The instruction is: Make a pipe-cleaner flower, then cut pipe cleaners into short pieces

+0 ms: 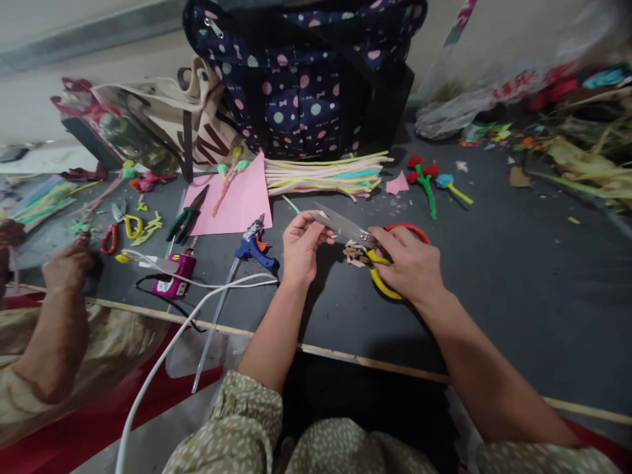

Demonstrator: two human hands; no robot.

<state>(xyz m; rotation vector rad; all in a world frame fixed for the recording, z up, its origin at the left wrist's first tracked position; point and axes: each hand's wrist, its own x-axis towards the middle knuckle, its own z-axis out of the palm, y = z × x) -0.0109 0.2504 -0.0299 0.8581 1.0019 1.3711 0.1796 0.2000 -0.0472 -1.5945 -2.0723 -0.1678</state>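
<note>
My right hand (412,263) grips large scissors (348,227) around their red and yellow handles, with the blades pointing left. At the blade tips, the fingers of my left hand (302,243) are pinched together; a thin green stem (291,204) shows just beyond them, and I cannot tell how it is held. A small pale piece lies by my left fingertips. Under the scissors is a little pile of short cut pieces (355,253) on the dark table (494,283). A blue glue gun (257,250) rests left of my left hand.
Behind my hands lie a bundle of pastel stems (326,176), pink paper (237,204) and red flowers (422,172). Green pliers (186,216), a purple power block (175,275) and a white cable (182,329) are leftward. A patterned bag (306,85) stands behind. Another person's hands work at far left.
</note>
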